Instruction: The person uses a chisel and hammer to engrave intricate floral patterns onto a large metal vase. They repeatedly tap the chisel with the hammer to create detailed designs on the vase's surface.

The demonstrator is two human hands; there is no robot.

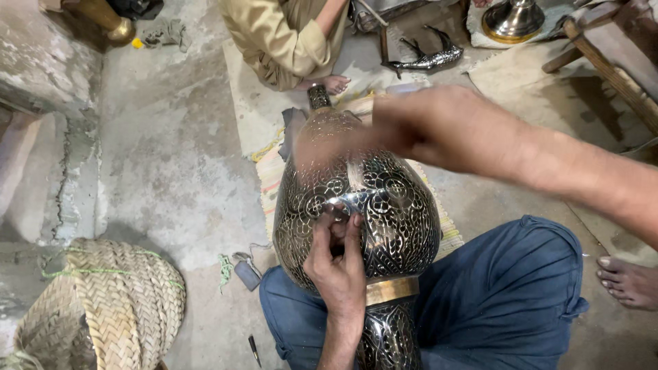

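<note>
So the person sits cross-legged on the concrete floor [171, 164] in blue trousers, with a big engraved metal vase [370, 212] lying across the lap, neck pointing away from them. It's dark metal covered in fine floral cutwork, with a plain brass band [392, 290] near the lower end.

The left hand [337, 264] rests on the belly of the vase, fingers [321, 236] curled in and pinched together against the surface. It might be gripping a small tool there, but that spot is too tight to tell for sure. The right hand [343, 144] is up near the neck end of the vase and badly motion-blurred, so whether it's closed on anything can't be told.

A striped woven mat [271, 175] lies under the vase's far end. Off to the person's left sits a woven straw basket [110, 308], and a small dark tool [254, 350] lies on the floor by the knee. Another person in a khaki garment [281, 41] sits just beyond, bare foot [334, 83] close to the vase's neck. A second bare foot [627, 281] shows at the right edge, and a shiny metal horn-shaped piece [428, 58] lies further back.
</note>
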